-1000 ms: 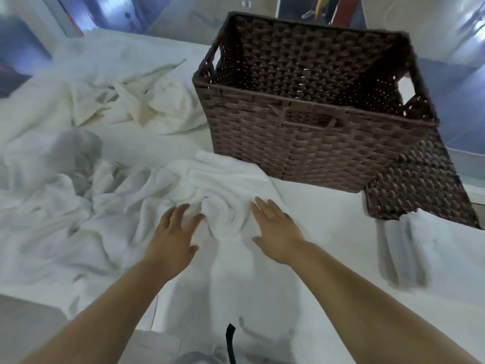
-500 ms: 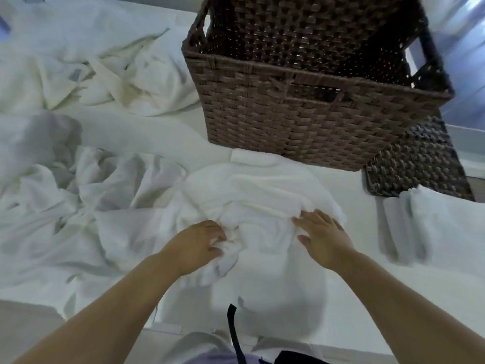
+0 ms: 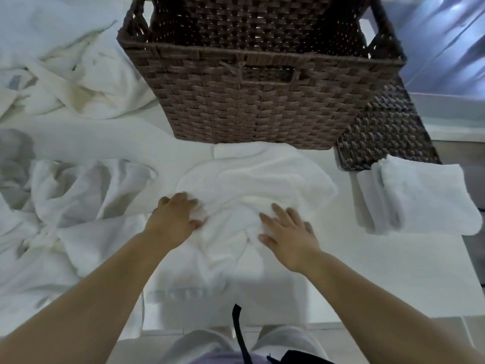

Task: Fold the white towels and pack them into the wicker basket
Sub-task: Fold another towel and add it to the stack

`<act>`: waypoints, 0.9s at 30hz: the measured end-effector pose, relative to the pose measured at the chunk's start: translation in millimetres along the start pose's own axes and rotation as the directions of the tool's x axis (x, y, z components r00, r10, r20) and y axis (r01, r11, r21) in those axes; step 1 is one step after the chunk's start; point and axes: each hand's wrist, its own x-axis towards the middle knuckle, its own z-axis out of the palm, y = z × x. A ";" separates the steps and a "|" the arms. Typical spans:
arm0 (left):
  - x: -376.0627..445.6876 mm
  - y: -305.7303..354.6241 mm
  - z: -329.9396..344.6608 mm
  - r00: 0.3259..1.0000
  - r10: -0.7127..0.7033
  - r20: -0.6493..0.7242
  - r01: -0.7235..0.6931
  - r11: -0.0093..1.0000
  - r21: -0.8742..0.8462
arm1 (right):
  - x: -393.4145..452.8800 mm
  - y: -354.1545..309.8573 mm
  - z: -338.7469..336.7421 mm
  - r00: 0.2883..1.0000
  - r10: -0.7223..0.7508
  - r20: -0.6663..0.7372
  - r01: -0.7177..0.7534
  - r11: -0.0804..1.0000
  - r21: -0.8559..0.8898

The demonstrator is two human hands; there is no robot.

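Observation:
A crumpled white towel point(image 3: 252, 179) lies on the white table in front of me, just below the brown wicker basket point(image 3: 262, 101). My left hand point(image 3: 173, 219) has its fingers curled into the towel's left folds, gripping the cloth. On the towel's right part rests my right hand point(image 3: 286, 232), flat with its fingers spread. The basket stands open at the top of the view and its inside looks dark, with no towel visible in it.
A folded white towel point(image 3: 420, 200) lies at the right, near the table's edge. A flat wicker piece point(image 3: 388, 127) leans beside the basket's right corner. Heaps of unfolded white towels fill the left point(image 3: 78, 195) and back left point(image 3: 78, 74).
The towel has been pulled nearer to me and spread wider. My left hand closed on its folds, then shifted up; my right hand moved back and lies flat. The view tilted downward.

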 end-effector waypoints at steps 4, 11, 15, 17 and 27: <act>-12.6 20.3 -7.1 0.999 0.053 0.014 -0.052 0.997 -0.053 | 0.5 34.2 -6.2 0.987 0.147 -0.057 -0.149 0.988 -0.029; -10.6 44.4 -0.4 0.987 -0.123 -0.102 0.076 0.925 -0.373 | -19.0 27.2 -3.6 0.814 0.509 -0.280 -0.333 0.804 0.492; -1.0 55.3 -0.8 0.971 -0.226 -0.085 0.184 0.922 -0.341 | -17.4 10.8 9.6 0.774 0.613 -0.160 -0.454 0.713 0.534; 1.9 59.2 -0.7 0.977 -0.212 -0.036 0.180 0.897 -0.403 | -14.5 9.0 13.2 0.769 0.623 -0.144 -0.476 0.708 0.522; -23.7 56.2 12.2 0.983 0.006 0.185 0.109 0.789 -0.605 | -18.9 34.6 16.3 0.772 0.630 -0.082 -0.353 0.532 0.770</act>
